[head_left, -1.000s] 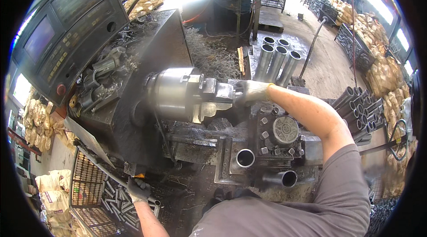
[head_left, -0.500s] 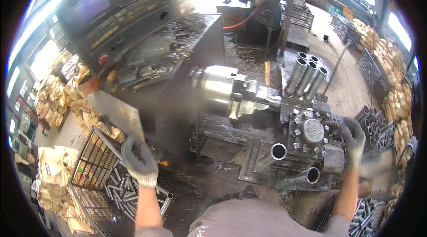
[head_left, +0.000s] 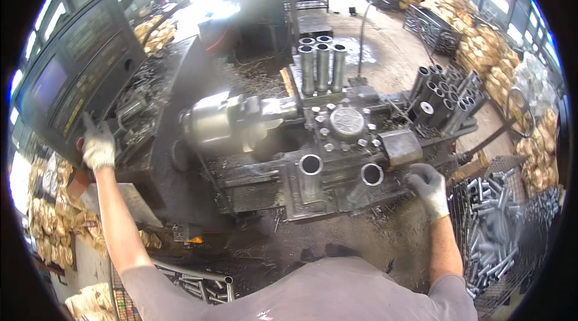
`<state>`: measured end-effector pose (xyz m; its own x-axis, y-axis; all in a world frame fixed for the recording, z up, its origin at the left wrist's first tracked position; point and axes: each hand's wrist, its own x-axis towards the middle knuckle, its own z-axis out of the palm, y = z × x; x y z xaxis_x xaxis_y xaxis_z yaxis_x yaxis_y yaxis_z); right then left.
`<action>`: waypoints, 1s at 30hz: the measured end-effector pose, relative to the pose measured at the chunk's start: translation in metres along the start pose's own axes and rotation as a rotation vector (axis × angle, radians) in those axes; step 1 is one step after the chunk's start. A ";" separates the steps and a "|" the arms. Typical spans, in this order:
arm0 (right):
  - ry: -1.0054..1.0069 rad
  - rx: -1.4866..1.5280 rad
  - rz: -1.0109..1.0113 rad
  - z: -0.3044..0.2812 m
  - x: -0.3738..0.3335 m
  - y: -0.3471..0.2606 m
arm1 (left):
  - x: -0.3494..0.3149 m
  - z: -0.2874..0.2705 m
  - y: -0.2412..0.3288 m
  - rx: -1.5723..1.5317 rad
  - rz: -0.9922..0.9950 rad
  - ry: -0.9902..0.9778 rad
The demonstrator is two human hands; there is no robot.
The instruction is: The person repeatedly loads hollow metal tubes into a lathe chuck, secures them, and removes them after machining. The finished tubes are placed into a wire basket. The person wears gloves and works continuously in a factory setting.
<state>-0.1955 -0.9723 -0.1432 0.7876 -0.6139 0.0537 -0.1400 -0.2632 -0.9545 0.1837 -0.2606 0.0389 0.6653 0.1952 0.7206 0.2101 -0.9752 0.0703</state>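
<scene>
My left hand (head_left: 99, 145), in a grey-and-white work glove, is raised at the lower edge of the dark control panel (head_left: 75, 80). Its fingers stretch upward, and I see nothing held. My right hand (head_left: 428, 190), gloved alike, is beside the front right of the lathe carriage with its fingers curled in; whatever they may hold is hidden. Between my arms sits the lathe: a shiny chuck (head_left: 220, 122), blurred, faces a square tool turret (head_left: 347, 122) ringed with bolts. Two open-ended metal tubes, a left one (head_left: 310, 179) and a right one (head_left: 367, 182), stand in front of the turret.
Several upright tubes (head_left: 323, 68) stand behind the turret, and more tubes (head_left: 448, 98) cluster to its right. A mesh bin of short metal pieces (head_left: 494, 227) is at my right; another bin (head_left: 198, 285) lies lower left. Stacked sacks (head_left: 481, 62) line the right side.
My left hand has gone from beside a metal plate up to the control panel. My right hand has moved from right of the turret to the carriage front. The view has shifted rightward.
</scene>
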 end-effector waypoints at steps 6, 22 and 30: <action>-0.225 -0.092 0.065 0.015 -0.018 0.029 | -0.271 -0.076 0.102 -0.755 0.160 0.218; -0.648 -0.211 -0.376 0.095 0.026 0.045 | -0.947 -0.186 -0.001 -0.299 -1.434 -1.010; -1.154 0.058 -0.379 0.158 -0.150 -0.033 | -1.082 -0.327 0.045 -0.150 -1.775 -0.834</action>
<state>-0.2147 -0.7538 -0.1657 0.8483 0.5252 0.0679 0.2187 -0.2306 -0.9481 -0.7608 -0.5503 -0.5123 -0.0683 0.7453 -0.6633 0.8846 0.3526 0.3051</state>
